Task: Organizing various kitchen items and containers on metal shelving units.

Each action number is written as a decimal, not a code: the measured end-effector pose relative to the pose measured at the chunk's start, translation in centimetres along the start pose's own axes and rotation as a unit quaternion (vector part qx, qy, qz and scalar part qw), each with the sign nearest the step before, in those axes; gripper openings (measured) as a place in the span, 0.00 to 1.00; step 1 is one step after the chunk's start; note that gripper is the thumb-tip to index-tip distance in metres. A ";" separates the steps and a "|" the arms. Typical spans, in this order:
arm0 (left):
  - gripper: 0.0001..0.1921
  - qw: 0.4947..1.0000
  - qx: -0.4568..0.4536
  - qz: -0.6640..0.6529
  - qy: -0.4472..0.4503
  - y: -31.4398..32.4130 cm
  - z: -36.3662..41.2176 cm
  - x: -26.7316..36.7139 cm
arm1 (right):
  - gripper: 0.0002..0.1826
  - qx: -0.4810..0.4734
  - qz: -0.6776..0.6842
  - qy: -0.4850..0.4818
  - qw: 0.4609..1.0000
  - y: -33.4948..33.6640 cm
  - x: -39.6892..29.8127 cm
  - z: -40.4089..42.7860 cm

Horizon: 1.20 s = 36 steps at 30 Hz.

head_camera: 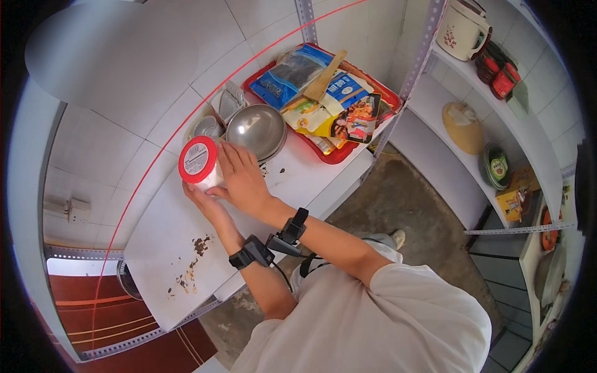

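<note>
A clear jar with white contents and a red lid (pixel 197 160) is between my two hands, over the white shelf board (pixel 161 252). A label with printing and a barcode covers the top of the lid. My left hand (pixel 207 203) supports the jar's near side, its fingers partly hidden under it. Against the jar's right side lies my right hand (pixel 245 175), fingers stretched along the wall. A stack of steel bowls (pixel 256 130) stands just beyond my right fingers. Behind the jar sits a small clear container (pixel 208 127), partly covered by the lid.
A red tray (pixel 332 156) holds several food packets (pixel 303 74) and a wooden spatula (pixel 326 77). Dark stains (pixel 200 245) mark the board. At right, a shelf rack (pixel 422 102) carries a cream thermos jug (pixel 461 32), red-lidded jars (pixel 505 81) and a green bowl (pixel 494 165).
</note>
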State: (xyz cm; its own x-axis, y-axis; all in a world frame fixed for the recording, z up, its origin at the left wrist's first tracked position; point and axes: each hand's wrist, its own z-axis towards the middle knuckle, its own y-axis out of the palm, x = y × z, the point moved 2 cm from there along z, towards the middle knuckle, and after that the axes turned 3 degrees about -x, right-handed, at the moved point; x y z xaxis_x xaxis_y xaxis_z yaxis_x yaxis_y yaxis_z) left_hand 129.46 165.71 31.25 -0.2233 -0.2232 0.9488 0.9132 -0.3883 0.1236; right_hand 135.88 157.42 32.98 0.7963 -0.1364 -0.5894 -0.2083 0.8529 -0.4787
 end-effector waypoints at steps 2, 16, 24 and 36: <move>0.30 0.999 -0.018 0.043 -0.022 -0.3 0.1 -0.1 | 0.49 0.004 -0.045 -0.019 0.999 0.0 0.2 0.0; 0.26 0.962 0.084 0.258 0.031 0.7 -3.3 2.4 | 0.17 0.046 0.031 -0.004 0.998 -7.6 2.8 -2.4; 0.19 0.962 0.033 0.190 0.193 16.9 -12.6 6.7 | 0.10 0.153 0.011 0.083 0.985 -23.1 12.6 -4.9; 0.22 0.931 -0.355 0.022 0.088 46.7 -34.0 6.8 | 0.10 0.295 -0.226 0.305 0.877 -54.6 27.9 -15.6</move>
State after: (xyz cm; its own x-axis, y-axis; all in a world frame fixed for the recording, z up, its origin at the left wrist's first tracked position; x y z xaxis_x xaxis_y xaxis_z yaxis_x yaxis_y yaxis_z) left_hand 159.01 115.65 33.59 -0.2996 -0.3714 0.8788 0.4821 -0.8538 -0.1965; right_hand 160.56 99.18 32.53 0.2315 -0.6192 -0.7503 0.5235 0.7293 -0.4404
